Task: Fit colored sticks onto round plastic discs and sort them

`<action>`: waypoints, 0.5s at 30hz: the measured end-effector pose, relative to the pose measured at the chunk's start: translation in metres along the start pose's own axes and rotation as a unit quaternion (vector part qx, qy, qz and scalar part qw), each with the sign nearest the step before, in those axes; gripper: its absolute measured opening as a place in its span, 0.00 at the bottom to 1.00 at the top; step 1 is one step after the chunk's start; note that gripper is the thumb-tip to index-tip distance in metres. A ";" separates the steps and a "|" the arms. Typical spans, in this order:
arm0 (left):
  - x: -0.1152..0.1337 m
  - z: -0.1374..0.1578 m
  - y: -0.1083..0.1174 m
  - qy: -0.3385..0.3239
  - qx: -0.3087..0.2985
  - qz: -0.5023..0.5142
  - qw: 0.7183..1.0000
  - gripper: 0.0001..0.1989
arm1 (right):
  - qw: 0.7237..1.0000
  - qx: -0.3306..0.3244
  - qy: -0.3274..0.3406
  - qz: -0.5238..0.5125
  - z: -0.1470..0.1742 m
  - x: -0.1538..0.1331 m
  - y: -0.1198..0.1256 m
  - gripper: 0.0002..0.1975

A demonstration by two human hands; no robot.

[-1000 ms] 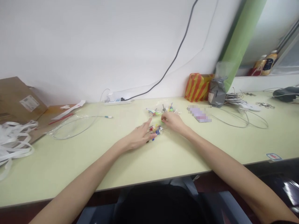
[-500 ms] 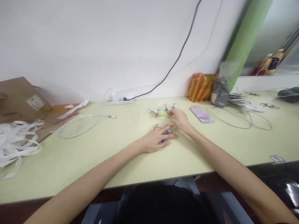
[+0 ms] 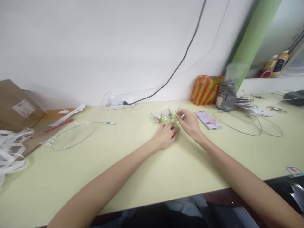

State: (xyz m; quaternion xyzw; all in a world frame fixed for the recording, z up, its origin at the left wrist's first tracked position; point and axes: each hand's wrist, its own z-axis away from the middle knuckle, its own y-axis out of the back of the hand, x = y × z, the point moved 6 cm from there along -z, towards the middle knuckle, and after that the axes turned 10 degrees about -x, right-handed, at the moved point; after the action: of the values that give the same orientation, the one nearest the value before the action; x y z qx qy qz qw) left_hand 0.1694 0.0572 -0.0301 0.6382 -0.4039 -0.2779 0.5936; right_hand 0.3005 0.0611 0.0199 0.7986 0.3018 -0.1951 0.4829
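Note:
A small heap of thin, colourful plastic pieces, mostly bright green with some blue, white and red, lies on the table on clear film. At its right end my right hand pinches a bright green piece between thumb and fingertips. A dark, thin upright piece stands just left of it. My left hand rests on the table in front of the heap, its fingers curled over a small dark blue piece. Most of that piece is hidden under the fingers.
Right of my hands lies a phone, with a striped bag and a grey bag behind. A power strip sits against the wall. Leftward are a coiled cable, white straps and a cardboard box.
My left hand has gone from spread flat to curled, gathering the blue piece toward the heap. My right hand has shifted slightly right, still pinching. The view has moved a little.

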 end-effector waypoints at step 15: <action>0.005 0.094 0.050 -0.030 0.087 0.019 0.996 0.15 | 0.970 0.042 -0.010 -0.240 0.018 -0.039 -0.014 0.07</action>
State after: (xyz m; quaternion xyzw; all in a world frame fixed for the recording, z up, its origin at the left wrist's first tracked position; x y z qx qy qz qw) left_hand 0.0842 0.0043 0.0066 0.6711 -0.4559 -0.2496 0.5286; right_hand 0.2616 0.0383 0.0258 0.7204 0.4712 -0.3256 0.3911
